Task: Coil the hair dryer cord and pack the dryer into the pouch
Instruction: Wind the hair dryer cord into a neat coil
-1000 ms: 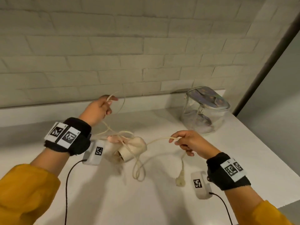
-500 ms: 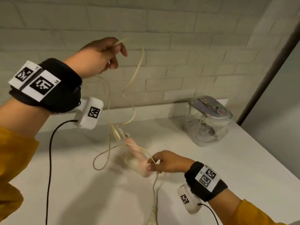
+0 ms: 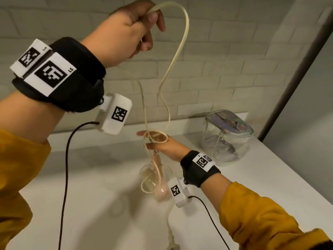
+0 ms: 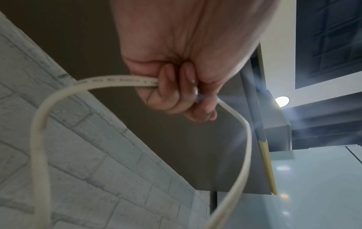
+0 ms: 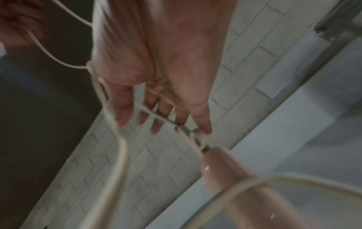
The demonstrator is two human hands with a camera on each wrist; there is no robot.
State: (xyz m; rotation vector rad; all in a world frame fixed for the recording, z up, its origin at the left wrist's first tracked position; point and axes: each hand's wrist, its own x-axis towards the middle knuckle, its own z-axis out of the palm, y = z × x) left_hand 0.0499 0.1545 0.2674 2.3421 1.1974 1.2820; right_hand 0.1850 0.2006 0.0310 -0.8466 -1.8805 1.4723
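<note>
My left hand (image 3: 150, 16) is raised high in front of the brick wall and pinches the cream cord (image 3: 180, 49) between thumb and fingers; the left wrist view shows the left hand (image 4: 176, 93) curled round the cord (image 4: 117, 82). The cord drops in a long bend to my right hand (image 3: 155, 141), which holds a small loop of it round its fingers. In the blurred right wrist view the cord (image 5: 117, 139) crosses the fingers (image 5: 156, 124). The pink hair dryer (image 3: 161, 192) hangs below that hand, nozzle down, just over the counter. The plug (image 3: 173, 245) lies on the counter.
The clear pouch (image 3: 227, 141) with an iridescent top stands at the back right of the white counter (image 3: 90, 195), against the wall. The counter's right edge runs diagonally past the pouch. Black wrist-camera cables hang from both arms.
My left hand has risen much higher, drawing the cord up. My right hand has left the dryer body and come up to the cord near the handle, and the dryer now hangs upright.
</note>
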